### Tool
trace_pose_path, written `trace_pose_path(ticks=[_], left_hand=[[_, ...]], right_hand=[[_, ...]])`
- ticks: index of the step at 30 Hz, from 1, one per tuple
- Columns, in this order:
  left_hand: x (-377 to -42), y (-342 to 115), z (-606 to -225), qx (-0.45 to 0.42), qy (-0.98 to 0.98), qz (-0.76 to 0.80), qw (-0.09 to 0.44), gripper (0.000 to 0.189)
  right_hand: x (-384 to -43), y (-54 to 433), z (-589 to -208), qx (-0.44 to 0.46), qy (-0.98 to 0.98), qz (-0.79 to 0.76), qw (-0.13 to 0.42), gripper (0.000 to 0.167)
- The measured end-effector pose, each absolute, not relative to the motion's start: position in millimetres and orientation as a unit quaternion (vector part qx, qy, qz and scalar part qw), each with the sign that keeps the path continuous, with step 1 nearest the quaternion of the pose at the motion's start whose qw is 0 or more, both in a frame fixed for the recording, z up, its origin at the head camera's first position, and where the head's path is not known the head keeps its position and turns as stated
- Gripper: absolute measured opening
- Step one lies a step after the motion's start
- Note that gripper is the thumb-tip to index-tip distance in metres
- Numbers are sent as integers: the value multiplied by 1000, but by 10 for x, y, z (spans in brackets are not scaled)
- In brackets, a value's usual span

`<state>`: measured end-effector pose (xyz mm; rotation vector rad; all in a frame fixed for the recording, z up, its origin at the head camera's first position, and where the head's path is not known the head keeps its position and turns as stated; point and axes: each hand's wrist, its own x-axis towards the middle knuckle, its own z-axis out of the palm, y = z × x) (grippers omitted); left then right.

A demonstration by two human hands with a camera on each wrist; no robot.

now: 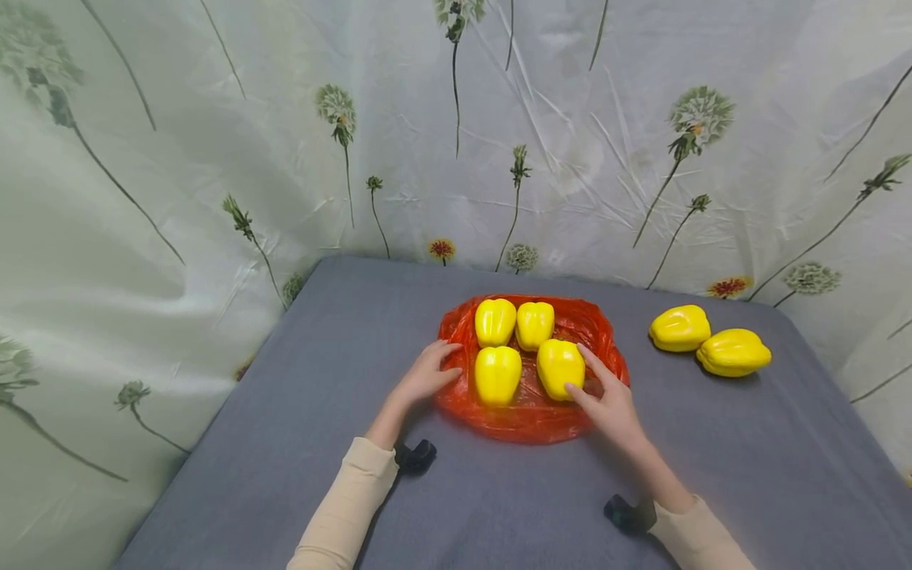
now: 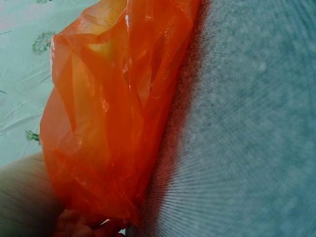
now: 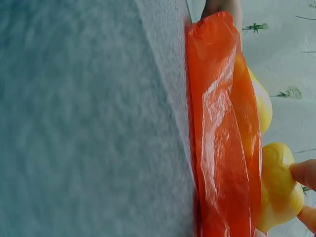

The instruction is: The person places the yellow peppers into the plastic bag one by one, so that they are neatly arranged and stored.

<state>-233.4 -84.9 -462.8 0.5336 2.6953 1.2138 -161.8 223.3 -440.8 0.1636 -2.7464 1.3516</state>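
Note:
A red plastic bag (image 1: 527, 423) lies spread on the grey table, its rim around several yellow bell peppers. My right hand (image 1: 613, 408) pinches the front right bell pepper (image 1: 560, 369) between thumb and fingers. In the right wrist view, two fingertips press on that bell pepper (image 3: 279, 185), just above the bag's edge. My left hand (image 1: 422, 376) holds the bag's left rim, thumb and fingers apart. The bag (image 2: 108, 123) hides most of its fingers in the left wrist view. Beside the left hand sits another bell pepper (image 1: 497, 376), with two more bell peppers (image 1: 495, 322) behind.
Two yellow bell peppers (image 1: 680, 328) lie on their sides at the right of the table (image 1: 321, 356), outside the bag. A pale curtain (image 1: 399, 158) with dandelion prints hangs behind and at the left. A dark strap mount (image 1: 416, 457) shows at each wrist.

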Motion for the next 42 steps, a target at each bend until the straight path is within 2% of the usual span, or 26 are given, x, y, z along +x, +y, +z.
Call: trace_pose_path(ticks=[18,42], left_hand=[[-2330,-846,-4621,172,896,402,74,50],[-2342,-846,-4641,178,898,398,65,50]], right_hand=[[-1625,2103,-4436,61,-912,406,21,71],[-1579,2075,-4389,42,-895,436,-80,79]])
